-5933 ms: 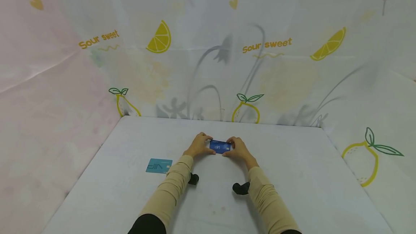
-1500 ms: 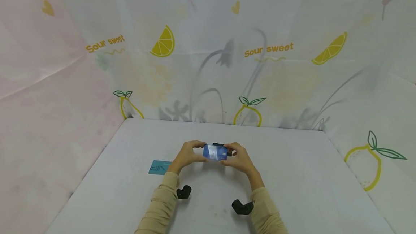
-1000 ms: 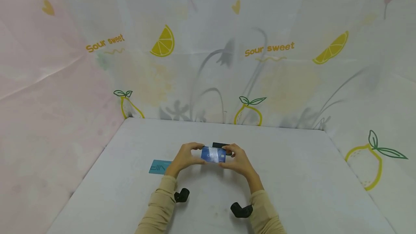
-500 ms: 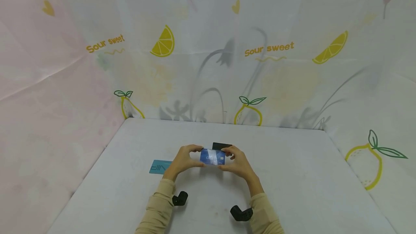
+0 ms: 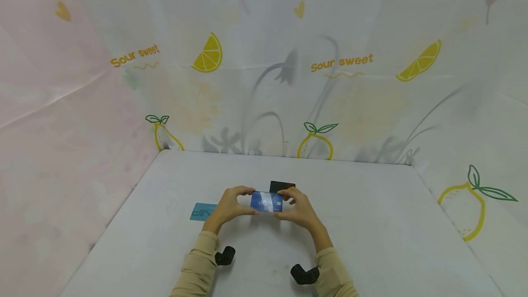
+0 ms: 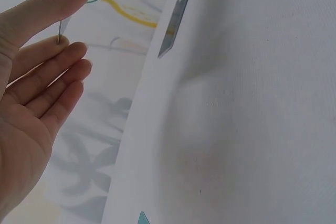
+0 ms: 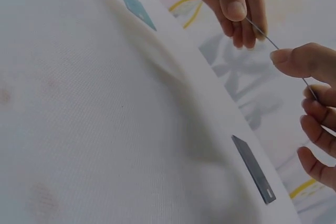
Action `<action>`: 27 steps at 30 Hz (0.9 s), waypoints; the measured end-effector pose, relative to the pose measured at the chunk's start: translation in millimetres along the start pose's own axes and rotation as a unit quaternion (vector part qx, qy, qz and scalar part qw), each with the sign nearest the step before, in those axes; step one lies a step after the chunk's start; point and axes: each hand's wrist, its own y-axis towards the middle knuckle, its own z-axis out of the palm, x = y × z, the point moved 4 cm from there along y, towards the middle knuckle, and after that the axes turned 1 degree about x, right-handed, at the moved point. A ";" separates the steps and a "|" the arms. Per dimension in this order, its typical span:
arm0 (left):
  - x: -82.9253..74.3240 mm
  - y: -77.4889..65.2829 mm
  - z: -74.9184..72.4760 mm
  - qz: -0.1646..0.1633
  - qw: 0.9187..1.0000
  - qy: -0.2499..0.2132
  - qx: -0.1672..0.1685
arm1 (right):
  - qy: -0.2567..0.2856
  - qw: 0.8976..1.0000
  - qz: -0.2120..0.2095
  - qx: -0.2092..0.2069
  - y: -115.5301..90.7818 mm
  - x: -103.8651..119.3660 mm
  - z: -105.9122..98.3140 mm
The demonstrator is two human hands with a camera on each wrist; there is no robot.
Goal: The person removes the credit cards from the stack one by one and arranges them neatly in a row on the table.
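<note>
A blue bank card (image 5: 266,201) with a chip is held above the table, its face toward the head camera and a pale glare across it. My left hand (image 5: 230,207) pinches its left end between thumb and fingers. At the opposite end, my right hand (image 5: 300,210) grips the card the same way. The right wrist view shows the card edge-on as a thin line (image 7: 269,39) between both hands. Just behind it a black card (image 5: 283,185) lies flat on the table, its lower part covered by the blue card and right hand.
A teal card (image 5: 202,211) lies on the white table (image 5: 371,223) left of the left hand, which partly covers it. Black wrist cameras stick out from both sleeves. A lemon-printed cloth (image 5: 264,81) rises behind the table's far edge.
The blue card has risen from the table and come toward me and slightly left, in both hands. The black card, not visible at first, now shows behind it. The teal card stays put.
</note>
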 end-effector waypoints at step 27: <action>10.4 -16.2 -8.5 -0.012 1.000 0.006 -0.005 | 0.031 0.999 -0.022 0.006 -1.2 3.6 19.3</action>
